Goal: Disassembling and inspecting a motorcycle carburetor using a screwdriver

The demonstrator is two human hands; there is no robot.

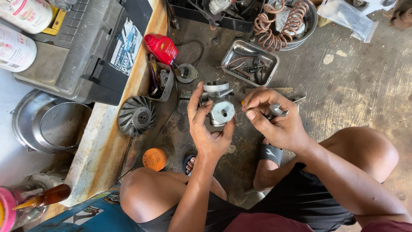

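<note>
The left hand [209,129] holds a silver metal engine part [219,105], which looks like a carburetor, with the fingers curled around its round lower end and the thumb on the other side; the part is lifted above the concrete floor [343,90], between the two knees of the person. The right hand [274,118] is just to the right of this metal part, very near it; its fingers are bent closed around a small grey tool [278,111], and the thumb and the first finger pinch together at a point close to the part, but I cannot tell what small thing is between them. Behind the metal part, a little to the right, a rectangular steel tray [270,64] lies on the floor with small screws and pieces inside. Further behind the part is a round bowl with a coiled orange hose [279,25]. To the left of the part there are a red bottle [163,48] lying down, a dark fan wheel [136,116] and, nearer to the person, a small orange round tin [154,159]. Far to the left of the part stands a grey toolbox [86,47] on a raised ledge.
</note>
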